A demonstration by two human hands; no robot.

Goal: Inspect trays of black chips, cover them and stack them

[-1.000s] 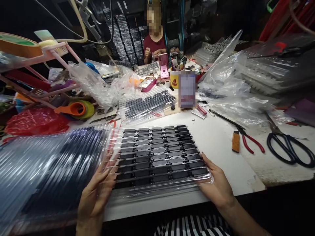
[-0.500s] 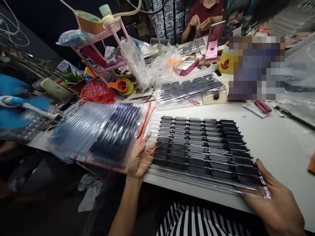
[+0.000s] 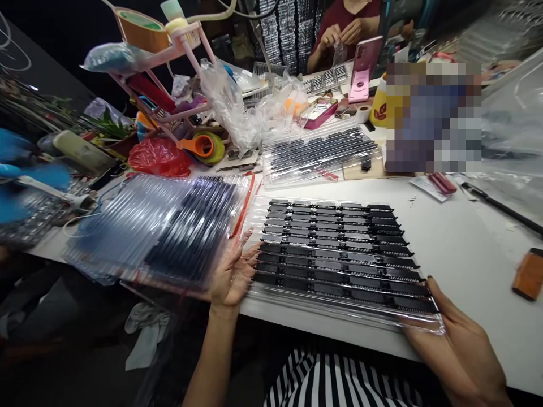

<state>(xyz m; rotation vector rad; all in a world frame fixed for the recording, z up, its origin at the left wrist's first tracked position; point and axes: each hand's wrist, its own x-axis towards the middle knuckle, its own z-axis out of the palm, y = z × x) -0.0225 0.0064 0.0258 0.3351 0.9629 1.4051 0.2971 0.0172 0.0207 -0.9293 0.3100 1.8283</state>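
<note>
A clear plastic tray filled with rows of black toothed strips lies level in front of me, over the white table. My left hand holds its left edge, palm turned up and fingers partly beneath it. At the near right corner my right hand grips the tray, thumb on the edge and the other fingers hidden underneath. Just left of my left hand is a stack of clear ribbed trays, with dark pieces under its right half. Another clear tray of dark strips lies behind the held one.
A pink rack with tape and bags stands at the back left, beside a blurred blue fan. A red bag, a pink phone stand and a yellow cup line the back. An orange-brown block lies right. A co-worker's hands work opposite.
The whole view has shifted slightly, so things appear further left. Both hands keep their hold on the tray, which appears slightly further left. More of the orange-brown block shows at the right.
</note>
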